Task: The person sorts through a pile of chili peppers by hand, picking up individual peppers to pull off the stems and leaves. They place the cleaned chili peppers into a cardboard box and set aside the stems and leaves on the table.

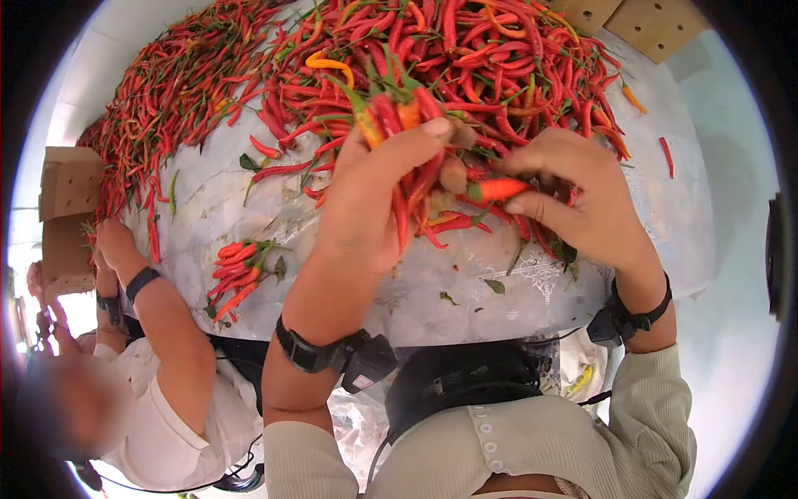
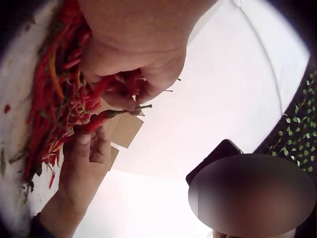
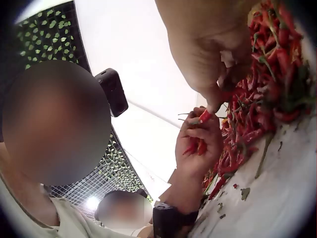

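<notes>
My left hand (image 1: pixel 366 195) grips a small bunch of red and orange chili peppers (image 1: pixel 386 112), stems upward, with the thumb across them. Red tips stick out below the fingers. In the left wrist view the same hand (image 2: pixel 143 44) curls round the peppers. Just to its right, my right hand (image 1: pixel 586 191) pinches one orange-red chili pepper (image 1: pixel 501 190) between thumb and fingers, its green stem end toward the left hand. This single pepper (image 2: pixel 99 120) also shows in the left wrist view. Directly behind both hands lies a large heap of chili peppers (image 1: pixel 499 66).
A small pile of red chilies (image 1: pixel 237 274) lies on the white plastic-covered table (image 1: pixel 399 308) at left front. Another heap (image 1: pixel 166 100) spreads at far left, where another person's hand (image 1: pixel 116 245) works. Cardboard boxes (image 1: pixel 71 187) stand at the left edge; more cardboard (image 1: pixel 657 29) is at back right.
</notes>
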Tool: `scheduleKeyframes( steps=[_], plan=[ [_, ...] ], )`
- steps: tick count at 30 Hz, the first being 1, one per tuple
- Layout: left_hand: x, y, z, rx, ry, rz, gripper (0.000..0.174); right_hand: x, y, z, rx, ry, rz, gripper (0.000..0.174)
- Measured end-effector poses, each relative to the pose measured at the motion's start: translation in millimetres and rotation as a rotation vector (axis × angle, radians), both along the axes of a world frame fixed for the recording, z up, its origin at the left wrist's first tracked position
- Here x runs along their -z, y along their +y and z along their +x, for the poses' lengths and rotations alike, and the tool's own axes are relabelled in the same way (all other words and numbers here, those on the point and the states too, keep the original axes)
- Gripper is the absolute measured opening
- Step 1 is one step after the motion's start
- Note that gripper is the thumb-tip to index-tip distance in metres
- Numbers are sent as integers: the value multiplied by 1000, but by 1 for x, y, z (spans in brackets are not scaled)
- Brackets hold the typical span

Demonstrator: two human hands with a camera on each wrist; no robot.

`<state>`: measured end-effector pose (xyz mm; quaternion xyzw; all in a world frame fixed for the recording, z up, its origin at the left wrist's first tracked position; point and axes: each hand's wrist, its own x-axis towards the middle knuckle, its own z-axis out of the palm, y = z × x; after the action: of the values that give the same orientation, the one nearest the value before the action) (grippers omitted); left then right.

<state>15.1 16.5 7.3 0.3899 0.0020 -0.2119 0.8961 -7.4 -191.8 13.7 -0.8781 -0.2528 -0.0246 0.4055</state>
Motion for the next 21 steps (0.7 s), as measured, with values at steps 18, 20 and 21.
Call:
scheduleKeyframes(
  steps=[18, 20, 21],
  plan=[
    [2, -10, -2, -42, -48, 214, 21, -3, 10, 0, 119, 621, 702, 28],
    [1, -15, -5, 44, -11, 189, 24, 8, 17, 0, 112, 515, 671, 27],
    [2, -17, -5, 39, -23, 226, 24, 12, 19, -1, 107, 464, 656, 26]
  ],
)
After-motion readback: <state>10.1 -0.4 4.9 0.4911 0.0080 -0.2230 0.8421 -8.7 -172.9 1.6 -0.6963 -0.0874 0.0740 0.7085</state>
